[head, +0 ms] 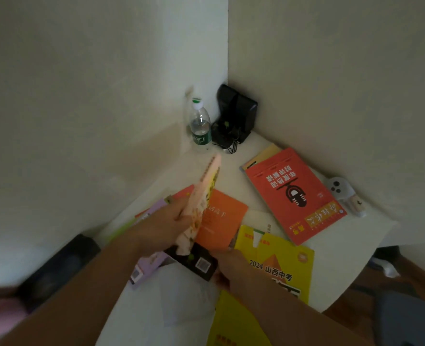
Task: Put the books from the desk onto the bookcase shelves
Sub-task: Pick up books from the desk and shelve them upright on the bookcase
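The person is leaning over a white desk (pixel 306 265) set into a corner of pale walls, with both bare arms reaching in from the bottom of the view. The left hand (pixel 164 226) is gripping a pink-and-yellow book (pixel 201 196) that is standing tilted on edge above the other books, its fingers wrapping round the cover on the near left side. The right hand (pixel 234 268) is holding the lower black end of a book (pixel 199 263) carrying a small code square; how its fingers are curling is blurred, though the thumb side is pressing against that edge. Under the raised book, an orange book (pixel 224 218) is lying flat, and a lilac book (pixel 146 268) is poking out to the left beneath the left forearm. A yellow book (pixel 281 268) is lying flat just beside the right wrist, partly under the arm. A red book (pixel 293 196) is resting flat farther back on the desk, sitting on top of another thin book whose tan corner is showing. In the corner, a clear water bottle (pixel 200 126) with a white cap is standing upright next to a black device (pixel 236 113) with tangled cables. A white controller (pixel 337 187) is lying near the desk's right edge, beside the red book.
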